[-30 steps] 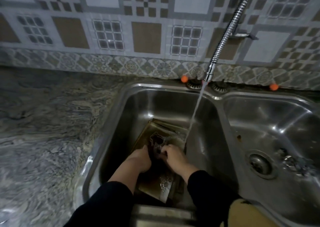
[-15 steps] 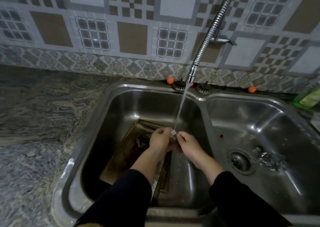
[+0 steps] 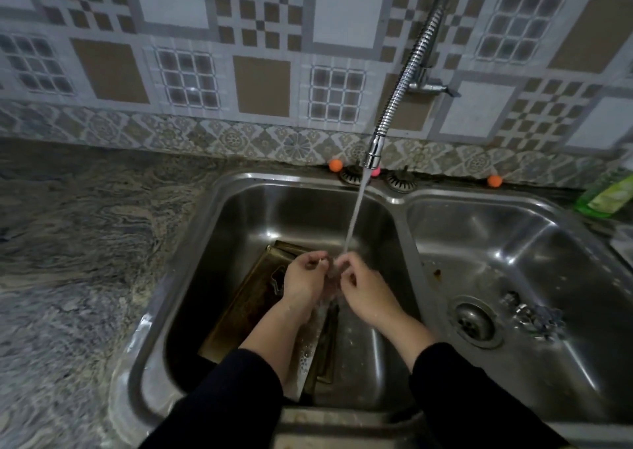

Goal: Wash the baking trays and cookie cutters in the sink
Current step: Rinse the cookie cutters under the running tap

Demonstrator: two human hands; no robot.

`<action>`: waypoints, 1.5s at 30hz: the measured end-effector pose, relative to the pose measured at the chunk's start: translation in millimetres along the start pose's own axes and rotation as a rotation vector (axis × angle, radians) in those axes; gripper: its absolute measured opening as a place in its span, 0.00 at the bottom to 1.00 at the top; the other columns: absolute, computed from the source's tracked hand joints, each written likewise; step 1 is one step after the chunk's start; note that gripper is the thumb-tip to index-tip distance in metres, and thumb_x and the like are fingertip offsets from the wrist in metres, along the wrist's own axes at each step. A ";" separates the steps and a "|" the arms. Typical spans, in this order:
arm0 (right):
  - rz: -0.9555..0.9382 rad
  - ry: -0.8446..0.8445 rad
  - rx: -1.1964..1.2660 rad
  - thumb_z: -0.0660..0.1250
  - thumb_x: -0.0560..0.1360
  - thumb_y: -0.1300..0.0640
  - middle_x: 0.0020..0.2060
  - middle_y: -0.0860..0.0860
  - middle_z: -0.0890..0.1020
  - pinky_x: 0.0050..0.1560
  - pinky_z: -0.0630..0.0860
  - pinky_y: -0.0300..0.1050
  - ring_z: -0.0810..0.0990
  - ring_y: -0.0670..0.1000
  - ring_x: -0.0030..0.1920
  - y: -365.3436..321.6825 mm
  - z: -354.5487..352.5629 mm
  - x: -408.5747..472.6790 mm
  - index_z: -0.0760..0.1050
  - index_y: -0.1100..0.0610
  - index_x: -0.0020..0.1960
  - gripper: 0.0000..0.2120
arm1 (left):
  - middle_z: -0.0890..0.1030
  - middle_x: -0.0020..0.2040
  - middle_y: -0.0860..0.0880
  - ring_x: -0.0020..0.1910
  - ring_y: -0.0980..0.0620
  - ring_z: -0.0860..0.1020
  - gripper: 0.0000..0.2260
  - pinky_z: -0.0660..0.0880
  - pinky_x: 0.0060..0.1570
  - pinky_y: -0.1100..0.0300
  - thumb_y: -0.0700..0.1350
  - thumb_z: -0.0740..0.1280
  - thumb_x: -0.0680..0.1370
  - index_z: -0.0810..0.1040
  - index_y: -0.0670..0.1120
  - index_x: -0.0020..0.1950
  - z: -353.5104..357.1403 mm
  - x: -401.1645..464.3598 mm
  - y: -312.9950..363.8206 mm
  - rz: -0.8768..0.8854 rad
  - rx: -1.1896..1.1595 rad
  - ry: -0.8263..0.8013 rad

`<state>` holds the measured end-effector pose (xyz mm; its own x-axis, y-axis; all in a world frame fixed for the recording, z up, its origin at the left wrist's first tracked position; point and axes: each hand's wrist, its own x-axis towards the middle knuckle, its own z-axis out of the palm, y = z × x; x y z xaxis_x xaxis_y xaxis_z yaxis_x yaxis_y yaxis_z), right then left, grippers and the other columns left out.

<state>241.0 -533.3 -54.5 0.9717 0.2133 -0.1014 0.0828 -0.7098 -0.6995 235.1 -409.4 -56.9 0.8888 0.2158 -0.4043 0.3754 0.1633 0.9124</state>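
A dark, stained baking tray [image 3: 246, 308] lies tilted in the left basin of the steel sink [image 3: 212, 229]. Above it, my left hand [image 3: 303, 279] and my right hand [image 3: 363, 287] hold a small metal cookie cutter [image 3: 330, 266] between their fingertips, right under the stream of water [image 3: 354, 219] from the flexible tap [image 3: 404, 81]. Most of the cutter is hidden by the fingers and the water. Another cutter [image 3: 277, 279] shows on the tray beside my left hand.
The right basin [image 3: 513, 243] holds a drain [image 3: 474, 320] and some metal pieces [image 3: 534, 315]. A green bottle [image 3: 606, 195] stands at the far right. Marbled countertop [image 3: 85, 243] spreads to the left, and a tiled wall rises behind.
Both hands rose from the tray with the small cutter and brought it up into the running water. The camera view shifted to the right.
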 end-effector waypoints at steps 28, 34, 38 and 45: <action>0.307 -0.008 0.862 0.63 0.79 0.56 0.50 0.55 0.83 0.46 0.80 0.46 0.83 0.54 0.48 -8.5 -28.0 9.6 0.76 0.54 0.57 0.09 | 0.83 0.48 0.51 0.46 0.58 0.83 0.12 0.78 0.42 0.67 0.34 0.60 0.80 0.79 0.46 0.56 3.6 -21.0 22.7 0.312 0.116 -0.107; 0.244 -0.015 1.004 0.67 0.76 0.57 0.52 0.57 0.83 0.49 0.80 0.46 0.84 0.54 0.49 -8.3 -43.5 9.1 0.76 0.58 0.59 0.12 | 0.82 0.45 0.55 0.41 0.62 0.82 0.12 0.77 0.38 0.69 0.33 0.61 0.79 0.80 0.44 0.56 16.5 -23.3 34.9 0.392 0.000 -0.106; 0.198 -0.023 0.949 0.68 0.75 0.59 0.53 0.56 0.83 0.52 0.80 0.46 0.83 0.54 0.51 -1.2 -52.9 8.7 0.75 0.57 0.60 0.14 | 0.82 0.51 0.54 0.50 0.59 0.82 0.16 0.80 0.49 0.63 0.31 0.59 0.79 0.81 0.47 0.55 26.5 -23.9 36.1 0.397 0.027 -0.109; 0.191 0.087 0.714 0.73 0.71 0.64 0.44 0.53 0.84 0.52 0.80 0.47 0.83 0.52 0.45 37.3 -90.7 -1.3 0.80 0.53 0.48 0.08 | 0.81 0.59 0.48 0.58 0.54 0.78 0.16 0.74 0.60 0.62 0.33 0.62 0.79 0.75 0.45 0.66 69.3 -12.7 23.6 0.412 0.186 -0.159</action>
<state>262.9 -620.9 -16.3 0.9713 0.0552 -0.2313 -0.2241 -0.1133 -0.9680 250.9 -475.0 -25.8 0.9973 0.0737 -0.0053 0.0115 -0.0832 0.9965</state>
